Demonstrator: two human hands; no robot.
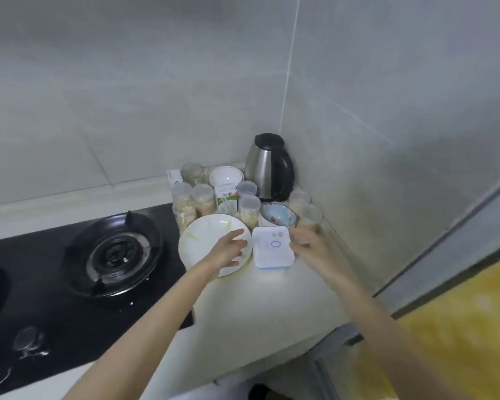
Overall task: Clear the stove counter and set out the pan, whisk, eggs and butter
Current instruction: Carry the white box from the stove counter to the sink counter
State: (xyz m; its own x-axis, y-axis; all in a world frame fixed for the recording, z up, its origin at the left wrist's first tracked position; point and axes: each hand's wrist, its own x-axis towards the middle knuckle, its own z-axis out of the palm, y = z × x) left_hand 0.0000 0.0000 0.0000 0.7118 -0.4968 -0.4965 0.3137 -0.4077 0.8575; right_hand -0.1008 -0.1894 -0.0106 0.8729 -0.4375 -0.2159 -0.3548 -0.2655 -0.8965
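Down at the near edge, two bare forearms reach forward over the pale stone stove counter [257,307], with the black glass cooktop [55,313] lying to their left and its round black gas burner [113,252] bare on top. Further on, the left hand [228,249] hovers over the round white plate with green streaks [202,241], fingers stretched out loose and gripping nothing, fingertips just short of the white square lidded plastic box [272,251]. That box sits flat on the counter between the two hands, just beside the plate's right rim. Over on its other side, the right hand [308,243] is right at the box's far right corner, but it is blurred, and I cannot tell whether those fingers have hold of the box or only sit beside it. Just behind the box, a pale blue ceramic bowl [277,216] stands upright, and a clear plastic jar with a translucent lid [311,216] stands close beyond the right hand. Behind the plate, more clear jars filled with pale pieces [204,199] crowd together around a white and green carton [227,197]. Further back, a white bowl [225,176] sits near the wall, and in the corner stands a steel electric kettle with a black lid and handle [269,166], against the grey tiled wall [127,96].
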